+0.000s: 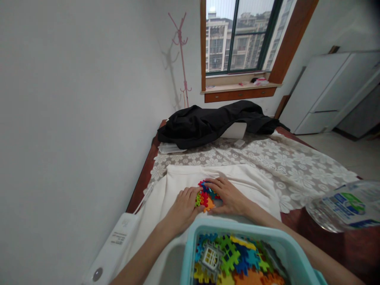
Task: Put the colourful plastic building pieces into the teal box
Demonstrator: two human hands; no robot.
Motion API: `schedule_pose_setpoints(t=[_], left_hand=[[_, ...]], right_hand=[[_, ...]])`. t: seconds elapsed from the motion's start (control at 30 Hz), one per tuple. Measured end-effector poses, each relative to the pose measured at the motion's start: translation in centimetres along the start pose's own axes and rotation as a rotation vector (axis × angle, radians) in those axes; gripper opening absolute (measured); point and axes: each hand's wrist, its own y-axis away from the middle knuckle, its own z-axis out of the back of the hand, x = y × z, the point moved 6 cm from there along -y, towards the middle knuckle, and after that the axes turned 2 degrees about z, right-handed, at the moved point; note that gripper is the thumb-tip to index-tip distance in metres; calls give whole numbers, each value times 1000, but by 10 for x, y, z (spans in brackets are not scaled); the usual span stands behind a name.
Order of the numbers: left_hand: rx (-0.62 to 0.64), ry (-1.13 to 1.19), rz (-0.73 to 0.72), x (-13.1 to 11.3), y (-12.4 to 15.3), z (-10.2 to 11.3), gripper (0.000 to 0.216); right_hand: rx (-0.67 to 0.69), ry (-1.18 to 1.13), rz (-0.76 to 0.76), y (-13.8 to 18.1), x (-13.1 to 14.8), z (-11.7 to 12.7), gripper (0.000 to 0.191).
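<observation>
Between my two hands, on a white cloth [178,178], is a small cluster of toothed plastic building pieces [204,198] in red, orange, lime green, blue and teal. My left hand [185,206] closes on its left side, thumb at the near edge. From the right, my right hand [228,196] curves over the cluster, fingers on the far side and thumb near the orange piece. Both hands cover part of the cluster. Just nearer to me stands a light blue plastic bin [190,241] holding several similar pieces [228,253] in green, blue, yellow, orange and grey.
A large clear plastic bottle [341,206] lies at the right. A white power strip-like device [115,245] is at the left by the wall. Black fabric [213,120] lies across the table's far end, partly over a white box [234,130]. A patterned tablecloth [297,166] covers the table.
</observation>
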Motion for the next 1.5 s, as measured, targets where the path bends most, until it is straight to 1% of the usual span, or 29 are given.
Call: schedule_pose_setpoints(t=[0.1, 0.17, 0.23, 0.37, 0.43, 0.5, 0.57, 0.67, 0.7, 0.73, 0.83, 0.93, 1.03, 1.17, 1.27, 1.37, 1.43, 1.5], left_hand=[[26, 21, -14, -1, 0, 1, 55], [48, 30, -29, -2, 0, 1, 58], [68, 30, -39, -2, 0, 1, 59], [78, 13, -42, -4, -1, 1, 49], [75, 6, -45, -4, 0, 1, 46], [72, 0, -46, -4, 0, 1, 47], [66, -5, -46, -4, 0, 0, 56], [58, -14, -52, -3, 0, -3, 77], [51, -14, -48, -2, 0, -3, 80], [43, -14, -39, -1, 0, -4, 79], [18, -15, -9, 1, 0, -6, 66], [17, -25, -19, 0, -1, -6, 59], [29, -37, -33, -1, -1, -4, 58], [46, -49, -73, -2, 1, -3, 63], [34, -45, -90, -2, 2, -4, 67], [14, -30, -74, 0, 1, -6, 71], [-3, -27, -43, 1, -1, -6, 68], [-18, -27, -29, 2, -1, -5, 59]], right_hand=[[-13, 0, -5, 0, 0, 3, 81], [-14, 8, -8, 0, 0, 5, 75], [-3, 11, 6, 1, 1, 6, 74], [17, 5, 46, 1, 1, 4, 75], [2, -1, 26, 1, -2, 2, 73], [-20, -2, -3, 2, -5, 2, 72], [-27, -3, -16, 2, -8, 0, 73], [-35, -10, -13, 2, -9, -1, 73], [-41, -15, -9, 2, -9, -1, 74], [-47, -21, -6, 2, -9, -1, 74], [-53, -35, -8, 1, -10, -2, 73], [-44, -41, -23, 0, -10, -1, 73], [-11, -50, -9, 0, -7, 1, 76], [-7, -73, -8, 1, -7, 2, 65], [-32, -88, 38, 1, -7, 1, 59], [-6, -77, 75, 1, -6, -2, 57], [22, -74, 75, 1, -4, -3, 57], [35, -74, 63, 1, -3, -3, 61]])
